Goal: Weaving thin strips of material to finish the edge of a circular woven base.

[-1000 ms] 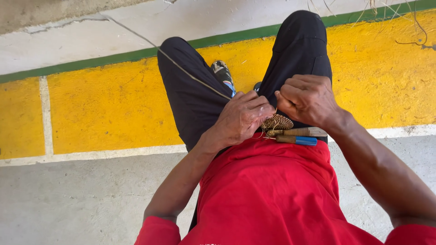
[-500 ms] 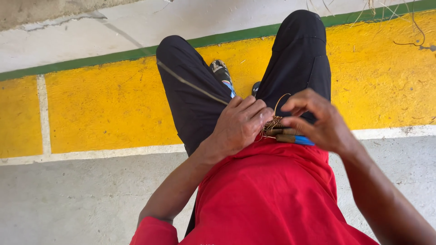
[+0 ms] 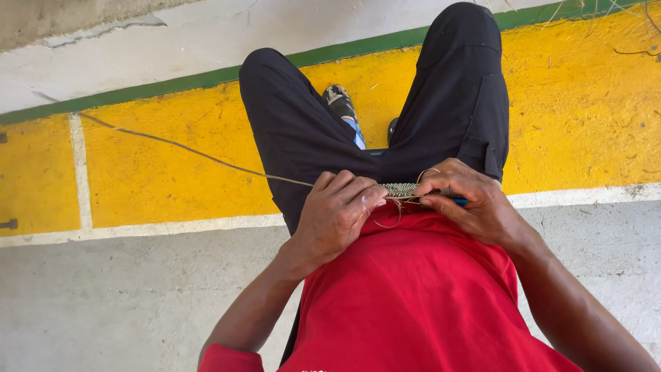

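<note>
Woven strip (image 3: 401, 190) sits in our lap, between both hands, over black trousers (image 3: 296, 138). Our left hand (image 3: 337, 213): fingers together, pinching strip's left end. Our right hand (image 3: 475, 203): fingers clamped on strip's right end, along with blue-handled tool (image 3: 459, 202), mostly hidden. Thin cord (image 3: 186, 153) runs taut from left hand, up-left across yellow painted curb (image 3: 165, 179). Loose cord loop hangs under strip. Red shirt (image 3: 413, 296) below hands.
</note>
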